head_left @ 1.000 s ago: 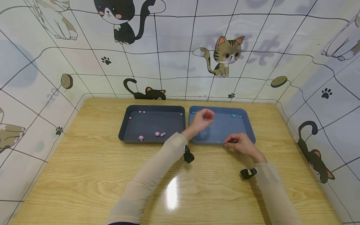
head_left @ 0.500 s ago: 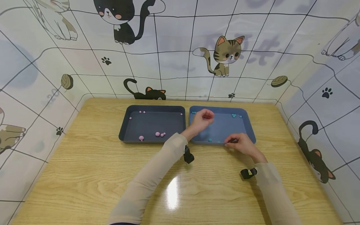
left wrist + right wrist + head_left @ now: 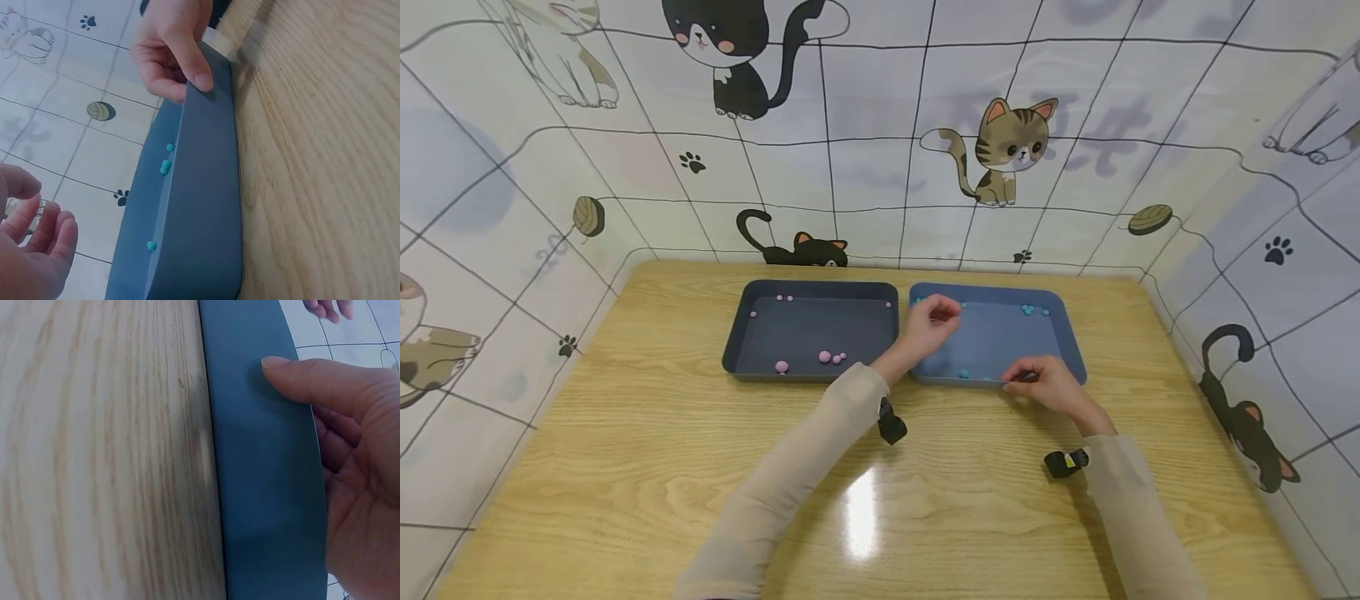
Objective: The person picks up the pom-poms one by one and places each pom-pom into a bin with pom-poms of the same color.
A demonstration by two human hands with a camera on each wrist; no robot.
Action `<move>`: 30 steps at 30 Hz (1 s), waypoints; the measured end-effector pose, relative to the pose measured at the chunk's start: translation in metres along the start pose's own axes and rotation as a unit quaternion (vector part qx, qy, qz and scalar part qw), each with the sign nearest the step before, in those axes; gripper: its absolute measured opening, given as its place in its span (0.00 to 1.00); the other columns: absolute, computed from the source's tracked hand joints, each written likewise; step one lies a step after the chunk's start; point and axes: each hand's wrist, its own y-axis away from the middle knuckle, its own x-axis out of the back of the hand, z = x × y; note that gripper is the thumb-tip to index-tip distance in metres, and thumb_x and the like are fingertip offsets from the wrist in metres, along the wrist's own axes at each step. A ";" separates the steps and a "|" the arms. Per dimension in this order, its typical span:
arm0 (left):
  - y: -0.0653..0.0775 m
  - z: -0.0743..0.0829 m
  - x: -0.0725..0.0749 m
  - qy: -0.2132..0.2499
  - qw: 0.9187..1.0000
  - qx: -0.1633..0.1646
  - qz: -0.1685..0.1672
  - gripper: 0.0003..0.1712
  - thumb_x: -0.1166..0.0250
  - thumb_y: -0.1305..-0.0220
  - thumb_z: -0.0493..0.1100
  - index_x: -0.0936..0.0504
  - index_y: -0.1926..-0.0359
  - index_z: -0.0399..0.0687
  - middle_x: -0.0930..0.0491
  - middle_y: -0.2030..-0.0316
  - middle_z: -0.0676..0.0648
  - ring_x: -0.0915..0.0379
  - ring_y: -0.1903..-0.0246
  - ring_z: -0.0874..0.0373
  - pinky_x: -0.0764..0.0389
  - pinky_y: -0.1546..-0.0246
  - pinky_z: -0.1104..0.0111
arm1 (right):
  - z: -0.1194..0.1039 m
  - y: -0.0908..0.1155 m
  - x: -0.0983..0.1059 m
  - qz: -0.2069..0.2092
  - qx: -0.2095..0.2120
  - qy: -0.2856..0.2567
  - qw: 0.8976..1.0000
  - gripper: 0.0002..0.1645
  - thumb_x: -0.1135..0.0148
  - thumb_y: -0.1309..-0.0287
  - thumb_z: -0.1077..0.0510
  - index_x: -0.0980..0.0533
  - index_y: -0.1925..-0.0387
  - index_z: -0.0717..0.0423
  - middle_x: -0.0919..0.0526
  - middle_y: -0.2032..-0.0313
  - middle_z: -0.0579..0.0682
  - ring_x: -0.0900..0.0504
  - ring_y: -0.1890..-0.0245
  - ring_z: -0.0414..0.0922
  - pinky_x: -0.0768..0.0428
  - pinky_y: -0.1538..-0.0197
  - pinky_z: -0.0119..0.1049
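My right hand (image 3: 1047, 385) grips the front wall of the blue tray (image 3: 1000, 342). In the right wrist view its thumb (image 3: 294, 378) presses on the outer side, with the fingers curled over the rim. My left hand (image 3: 929, 323) hovers over the left part of this tray. Its fingers are loosely bent, and the left wrist view shows a gap between thumb and fingers (image 3: 53, 240) with nothing held. Several small teal balls (image 3: 1027, 309) lie along the tray's back edge. Another teal ball (image 3: 964, 374) lies by the front wall. Part of the tray's left side is hidden behind my left hand.
A dark grey tray (image 3: 797, 329) stands close to the left of the blue one, holding several pink balls (image 3: 824, 357) of different sizes. Both trays rest on a wooden table (image 3: 647, 467). A cat-patterned backdrop (image 3: 865, 158) rises behind and at both sides.
A teal ball has appeared by the blue tray's front wall. My left hand has shifted slightly left and down, uncovering a ball at the back. The right hand keeps its hold.
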 end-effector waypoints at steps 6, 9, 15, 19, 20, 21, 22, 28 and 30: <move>0.010 -0.003 0.007 -0.022 1.000 -0.002 0.020 0.10 0.41 0.36 0.35 0.21 0.56 0.35 0.22 0.58 0.42 0.26 0.57 0.52 0.24 0.56 0.72 | 0.000 0.000 0.003 -0.005 -0.008 0.005 1.000 0.03 0.33 0.50 0.68 0.18 0.71 0.61 0.17 0.71 0.51 0.22 0.71 0.37 0.22 0.68 0.29; 0.014 -0.006 0.010 -0.029 0.999 -0.009 0.027 0.10 0.41 0.36 0.35 0.22 0.56 0.34 0.21 0.58 0.41 0.26 0.57 0.52 0.24 0.55 0.72 | -0.001 0.000 0.005 -0.010 -0.009 0.006 1.000 0.03 0.33 0.50 0.67 0.18 0.70 0.62 0.17 0.71 0.51 0.22 0.71 0.37 0.22 0.67 0.29; 0.025 -0.011 0.018 -0.022 0.999 -0.020 0.036 0.10 0.41 0.36 0.34 0.22 0.56 0.33 0.21 0.59 0.40 0.25 0.58 0.50 0.23 0.56 0.71 | -0.005 -0.001 0.004 -0.013 0.001 -0.019 1.000 0.05 0.33 0.49 0.66 0.18 0.68 0.63 0.17 0.69 0.51 0.22 0.69 0.36 0.22 0.66 0.29; 0.033 -0.012 0.022 -0.028 0.999 -0.019 0.043 0.09 0.41 0.37 0.34 0.22 0.57 0.32 0.21 0.60 0.39 0.25 0.60 0.50 0.23 0.58 0.71 | -0.008 -0.002 0.000 -0.001 0.018 -0.021 1.000 0.06 0.35 0.46 0.65 0.18 0.66 0.64 0.17 0.69 0.51 0.22 0.69 0.36 0.22 0.67 0.28; 0.035 -0.012 0.024 -0.029 0.998 -0.020 0.044 0.09 0.41 0.37 0.33 0.22 0.57 0.32 0.21 0.61 0.39 0.24 0.60 0.50 0.23 0.58 0.70 | -0.010 -0.002 -0.001 0.006 0.023 -0.015 1.000 0.05 0.36 0.45 0.65 0.18 0.66 0.63 0.17 0.69 0.51 0.21 0.69 0.36 0.22 0.67 0.28; 0.037 -0.012 0.025 -0.031 0.998 -0.021 0.045 0.10 0.41 0.37 0.33 0.22 0.57 0.31 0.21 0.61 0.39 0.24 0.60 0.50 0.23 0.58 0.70 | -0.011 -0.002 -0.003 0.013 0.026 -0.009 1.000 0.05 0.36 0.45 0.65 0.18 0.66 0.63 0.16 0.69 0.52 0.21 0.70 0.36 0.22 0.67 0.28; 0.039 -0.012 0.026 -0.033 0.998 -0.023 0.047 0.10 0.41 0.37 0.33 0.22 0.57 0.31 0.21 0.61 0.39 0.24 0.60 0.49 0.22 0.58 0.70 | -0.013 -0.003 -0.005 0.025 0.031 0.004 0.999 0.05 0.36 0.45 0.65 0.18 0.66 0.63 0.16 0.69 0.52 0.21 0.70 0.36 0.22 0.68 0.28; 0.050 -0.018 0.034 -0.057 0.995 -0.041 0.073 0.09 0.41 0.39 0.32 0.22 0.58 0.31 0.21 0.61 0.39 0.24 0.61 0.50 0.22 0.58 0.69 | -0.029 -0.007 -0.020 0.102 0.036 0.057 0.993 0.06 0.37 0.45 0.66 0.19 0.65 0.66 0.16 0.67 0.55 0.18 0.67 0.46 0.19 0.63 0.37; 0.054 -0.020 0.037 -0.076 0.992 -0.054 0.087 0.08 0.41 0.39 0.32 0.22 0.59 0.32 0.21 0.62 0.40 0.24 0.61 0.51 0.22 0.58 0.68 | -0.036 -0.008 -0.024 0.119 0.044 0.066 0.990 0.07 0.37 0.45 0.67 0.20 0.63 0.67 0.17 0.66 0.57 0.19 0.65 0.51 0.19 0.61 0.45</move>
